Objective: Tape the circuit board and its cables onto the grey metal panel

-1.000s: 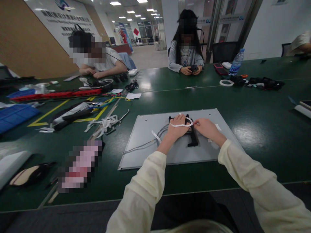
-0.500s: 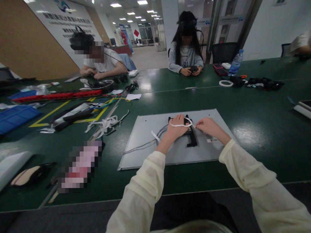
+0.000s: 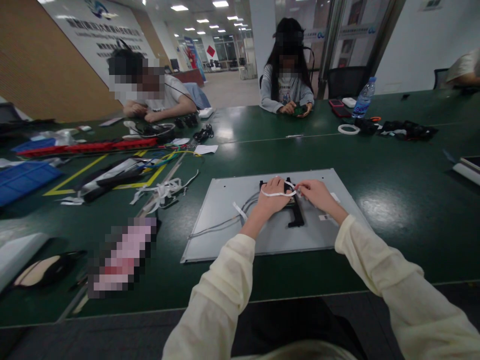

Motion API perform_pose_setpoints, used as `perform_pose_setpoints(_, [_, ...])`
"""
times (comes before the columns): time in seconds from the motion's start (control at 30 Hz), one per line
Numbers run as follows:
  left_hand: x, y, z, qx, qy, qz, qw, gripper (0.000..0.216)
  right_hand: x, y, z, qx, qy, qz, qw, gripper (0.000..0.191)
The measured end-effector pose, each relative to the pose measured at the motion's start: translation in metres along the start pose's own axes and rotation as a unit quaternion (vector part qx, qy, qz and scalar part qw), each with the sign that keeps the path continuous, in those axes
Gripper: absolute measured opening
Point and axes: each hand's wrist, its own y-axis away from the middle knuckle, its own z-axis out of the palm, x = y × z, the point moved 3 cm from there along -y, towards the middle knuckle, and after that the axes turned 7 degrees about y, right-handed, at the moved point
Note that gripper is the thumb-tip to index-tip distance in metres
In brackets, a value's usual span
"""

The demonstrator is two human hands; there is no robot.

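A grey metal panel (image 3: 225, 235) lies flat on the green table in front of me. A black bracket (image 3: 296, 212) sits on it, with grey cables (image 3: 217, 225) running off to the left. My left hand (image 3: 272, 202) rests closed on the bracket's top, and a thin white strip (image 3: 278, 193) loops across its back. My right hand (image 3: 318, 195) pinches the right end of that white strip just above the bracket. Both sleeves are cream coloured.
Loose white strips (image 3: 161, 192), a long red part (image 3: 90, 146) and a blue tray (image 3: 20, 181) lie at the left. A roll of tape (image 3: 349, 128) and a water bottle (image 3: 364, 97) stand at the back right. Two people sit across the table.
My right hand drew a little away to the right, then came back in to the strip at the bracket. My left hand has stayed on the bracket.
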Motion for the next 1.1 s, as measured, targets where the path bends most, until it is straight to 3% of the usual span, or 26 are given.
perform_pose_setpoints(0.43, [0.000, 0.003, 0.002, 0.034, 0.018, 0.004, 0.999, 0.037, -0.005, 0.002, -0.002, -0.019, 0.034, 0.004, 0.999, 0.030])
perform_pose_setpoints(0.57, [0.000, 0.002, -0.006, 0.059, 0.056, -0.002, 0.997, 0.048, -0.010, 0.007, -0.009, 0.033, 0.002, 0.004, 0.999, 0.033])
perform_pose_setpoints(0.67, [-0.006, 0.002, -0.025, 0.085, 0.085, 0.013, 0.993, 0.044, -0.015, 0.011, -0.012, 0.080, -0.010, -0.027, 0.996, 0.033])
perform_pose_setpoints(0.8, [-0.037, 0.016, -0.062, 0.132, 0.111, -0.034, 0.984, 0.029, -0.024, 0.019, -0.011, 0.099, 0.010, -0.079, 0.992, 0.031])
perform_pose_setpoints(0.87, [-0.061, 0.030, -0.073, 0.117, 0.112, -0.071, 0.984, 0.025, -0.031, 0.025, -0.010, 0.102, 0.040, -0.122, 0.986, 0.030])
perform_pose_setpoints(1.0, [-0.110, 0.063, -0.074, 0.077, 0.109, -0.148, 0.980, 0.028, -0.049, 0.039, -0.005, 0.094, 0.085, -0.216, 0.968, 0.027])
perform_pose_setpoints(1.1, [-0.128, 0.084, -0.067, 0.032, 0.126, -0.188, 0.973, 0.031, -0.062, 0.049, 0.000, 0.074, 0.087, -0.272, 0.956, 0.027])
